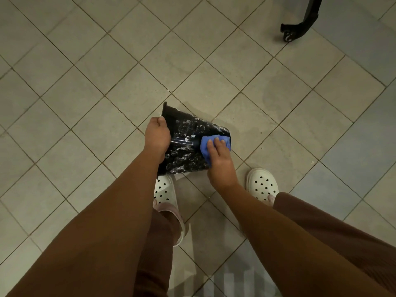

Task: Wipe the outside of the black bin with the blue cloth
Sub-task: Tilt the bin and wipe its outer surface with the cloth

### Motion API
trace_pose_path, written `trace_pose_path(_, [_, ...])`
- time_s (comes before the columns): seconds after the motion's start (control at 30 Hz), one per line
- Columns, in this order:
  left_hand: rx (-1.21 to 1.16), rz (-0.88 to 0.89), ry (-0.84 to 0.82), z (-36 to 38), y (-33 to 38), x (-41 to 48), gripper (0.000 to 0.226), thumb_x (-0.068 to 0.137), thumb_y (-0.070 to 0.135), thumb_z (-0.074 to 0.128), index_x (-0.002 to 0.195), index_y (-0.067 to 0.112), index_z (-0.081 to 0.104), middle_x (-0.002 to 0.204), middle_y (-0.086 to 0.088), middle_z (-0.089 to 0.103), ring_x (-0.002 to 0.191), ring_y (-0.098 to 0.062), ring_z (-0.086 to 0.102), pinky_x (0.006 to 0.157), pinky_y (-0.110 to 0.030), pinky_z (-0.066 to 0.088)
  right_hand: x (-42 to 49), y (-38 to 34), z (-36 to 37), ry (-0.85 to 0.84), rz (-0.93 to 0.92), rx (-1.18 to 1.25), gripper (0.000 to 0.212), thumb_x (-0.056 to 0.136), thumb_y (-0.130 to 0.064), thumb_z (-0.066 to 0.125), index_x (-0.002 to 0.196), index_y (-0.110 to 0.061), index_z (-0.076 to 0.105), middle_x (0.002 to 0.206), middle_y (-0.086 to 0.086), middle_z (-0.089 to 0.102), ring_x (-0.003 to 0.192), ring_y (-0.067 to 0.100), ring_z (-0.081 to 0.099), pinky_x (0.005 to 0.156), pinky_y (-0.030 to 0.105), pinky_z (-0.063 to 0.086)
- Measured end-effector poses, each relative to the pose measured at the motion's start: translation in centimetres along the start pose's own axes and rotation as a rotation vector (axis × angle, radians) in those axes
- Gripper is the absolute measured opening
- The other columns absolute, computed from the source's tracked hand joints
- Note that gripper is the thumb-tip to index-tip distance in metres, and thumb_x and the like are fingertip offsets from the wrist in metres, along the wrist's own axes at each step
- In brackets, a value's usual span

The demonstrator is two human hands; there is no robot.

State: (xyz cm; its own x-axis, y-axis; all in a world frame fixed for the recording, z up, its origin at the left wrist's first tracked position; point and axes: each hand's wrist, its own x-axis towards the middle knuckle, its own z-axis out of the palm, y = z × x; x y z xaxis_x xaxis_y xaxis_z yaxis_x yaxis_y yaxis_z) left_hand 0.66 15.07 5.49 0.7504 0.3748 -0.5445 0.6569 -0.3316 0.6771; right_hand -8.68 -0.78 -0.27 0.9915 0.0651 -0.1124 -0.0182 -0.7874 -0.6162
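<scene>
The black bin lies tilted on its side above the tiled floor, its outer wall covered in white soapy streaks and spots. My left hand grips the bin at its rim end on the left. My right hand presses the blue cloth flat against the bin's wall near its base end, fingers spread over the cloth. The inside of the bin is hidden.
Beige floor tiles spread all around. My two feet in white perforated clogs stand just below the bin. A black chair leg with a caster stands at the top right.
</scene>
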Motion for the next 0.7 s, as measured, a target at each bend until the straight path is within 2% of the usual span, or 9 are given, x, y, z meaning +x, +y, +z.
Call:
trace_pose_path(0.07, [0.012, -0.011, -0.003, -0.1, 0.0, 0.0, 0.038, 0.107, 0.03, 0.027, 0.123, 0.005, 0.05, 0.098, -0.007, 0.054, 0.082, -0.016, 0.052, 0.073, -0.031, 0.041, -0.6, -0.1, 0.2, -0.021, -0.128, -0.025, 0.072, 0.062, 0.021, 0.068, 0.129, 0.005, 0.048, 0.134, 0.032, 0.044, 0.125, 0.05, 0.038, 0.1, 0.056, 0.025])
trace_pose_path(0.2, [0.053, 0.034, -0.009, -0.1, 0.4, -0.4, 0.038, 0.107, 0.03, 0.026, 0.123, 0.005, 0.05, 0.104, -0.01, 0.054, 0.093, -0.022, 0.052, 0.079, -0.035, 0.041, 1.4, -1.8, 0.0, -0.044, -0.262, -0.018, 0.069, 0.068, 0.016, 0.068, 0.131, 0.002, 0.047, 0.137, 0.026, 0.044, 0.129, 0.044, 0.037, 0.105, 0.052, 0.026])
trace_pose_path(0.33, [-0.007, -0.006, -0.004, 0.0, 0.3, -0.4, 0.034, 0.107, 0.03, 0.027, 0.12, 0.008, 0.05, 0.098, -0.006, 0.053, 0.081, -0.015, 0.051, 0.066, -0.028, 0.04, 2.7, -2.1, -0.2, -0.007, -0.102, 0.059, 0.064, 0.07, 0.015, 0.066, 0.13, 0.004, 0.047, 0.136, 0.027, 0.044, 0.13, 0.042, 0.038, 0.108, 0.051, 0.03])
trace_pose_path(0.47, [-0.037, -0.028, -0.003, 0.0, 0.2, -0.1, 0.035, 0.107, 0.03, 0.028, 0.12, 0.007, 0.051, 0.099, -0.005, 0.053, 0.076, -0.009, 0.049, 0.061, -0.023, 0.037, 1.9, -1.1, -0.2, -0.008, 0.0, 0.021, 0.065, 0.077, 0.013, 0.06, 0.137, 0.002, 0.04, 0.143, 0.025, 0.036, 0.136, 0.04, 0.028, 0.113, 0.044, 0.021])
trace_pose_path(0.57, [-0.035, -0.037, -0.001, -0.1, 0.4, 0.0, 0.035, 0.107, 0.03, 0.028, 0.119, 0.007, 0.051, 0.098, -0.006, 0.054, 0.079, -0.012, 0.051, 0.066, -0.027, 0.04, 0.3, -0.9, 0.3, -0.017, -0.148, -0.01, 0.071, 0.063, 0.02, 0.068, 0.129, 0.004, 0.049, 0.135, 0.03, 0.044, 0.126, 0.048, 0.039, 0.101, 0.054, 0.028])
trace_pose_path(0.7, [-0.006, -0.019, 0.001, -0.3, 0.2, -0.2, 0.036, 0.106, 0.029, 0.028, 0.12, 0.005, 0.051, 0.105, -0.013, 0.056, 0.09, -0.022, 0.054, 0.08, -0.037, 0.046, 1.1, -2.3, 0.3, -0.054, -0.316, -0.03, 0.07, 0.064, 0.019, 0.07, 0.129, 0.002, 0.05, 0.135, 0.028, 0.046, 0.127, 0.047, 0.039, 0.102, 0.054, 0.026])
